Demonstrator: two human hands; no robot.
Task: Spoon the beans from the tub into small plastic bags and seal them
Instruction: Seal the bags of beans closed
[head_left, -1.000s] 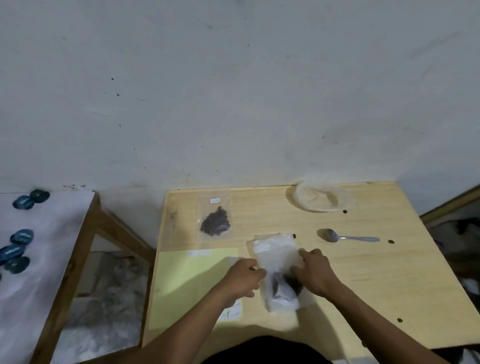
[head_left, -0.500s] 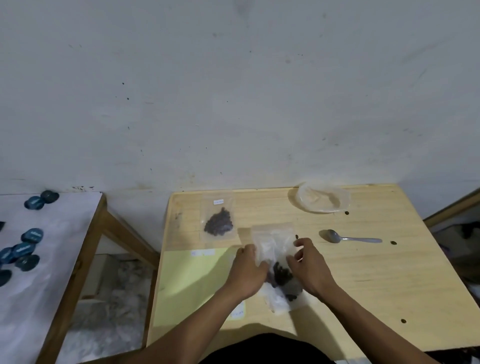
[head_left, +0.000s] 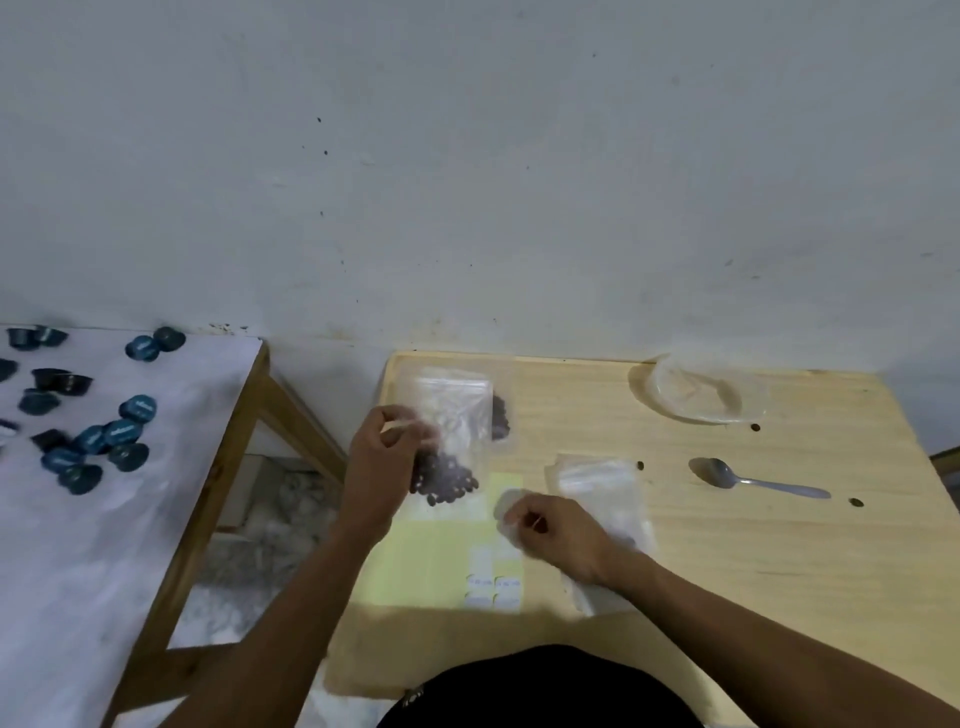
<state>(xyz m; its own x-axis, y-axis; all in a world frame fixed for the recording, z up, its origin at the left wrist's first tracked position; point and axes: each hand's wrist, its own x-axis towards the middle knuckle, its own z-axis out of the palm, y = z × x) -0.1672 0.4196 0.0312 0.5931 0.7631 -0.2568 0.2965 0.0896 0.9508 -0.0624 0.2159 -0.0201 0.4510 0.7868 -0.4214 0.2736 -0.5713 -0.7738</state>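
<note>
Plastic bag (head_left: 457, 441) of beans pinched in left hand (head_left: 382, 460), another bean bag (head_left: 500, 415) behind on the bench (head_left: 727, 561); tub (head_left: 698, 392) looks empty (right hand (head_left: 558, 535) curled, contents unclear), empty bags (head_left: 597, 499) remain.

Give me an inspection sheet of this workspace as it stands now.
Surface: wooden table, loose beans scattered.
Job's things: filled bag held; earlier bag behind it; empty bags; spoon lying; clear tub looks empty.
Clutter: yellow label sheet.
Grippers: left hand grips the filled bag; right hand curled, contents unclear.
Cables: nothing seen.
Surroundings: wall; side table with blue capsules.
</note>
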